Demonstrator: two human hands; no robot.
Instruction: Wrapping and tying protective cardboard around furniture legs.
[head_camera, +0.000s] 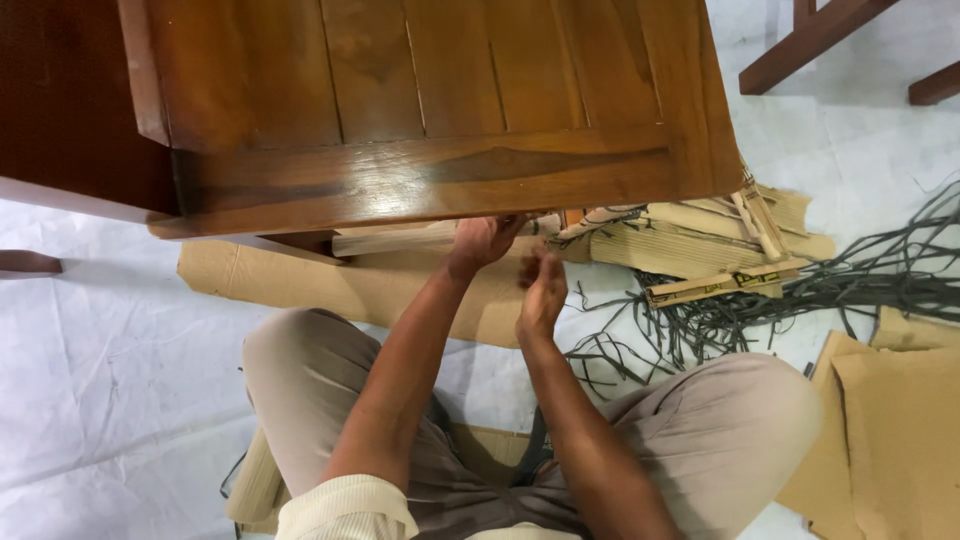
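A glossy brown wooden furniture piece (420, 110) with plank panels fills the top of the head view. My left hand (482, 240) reaches under its front edge, fingers curled against the underside; what it grips is hidden. My right hand (542, 292) is just below and to the right, fingers bunched together, pinching something small that I cannot make out. A pale wooden strip (390, 240) lies under the furniture edge beside my left hand. I sit cross-legged in beige trousers (300, 400).
Brown cardboard sheets (340, 285) lie on the white floor cover under the furniture. Folded cardboard (700, 240) and a tangle of dark packing straps (800, 295) sit to the right. More cardboard (890, 430) is at the lower right. Dark wooden legs (810, 35) stand top right.
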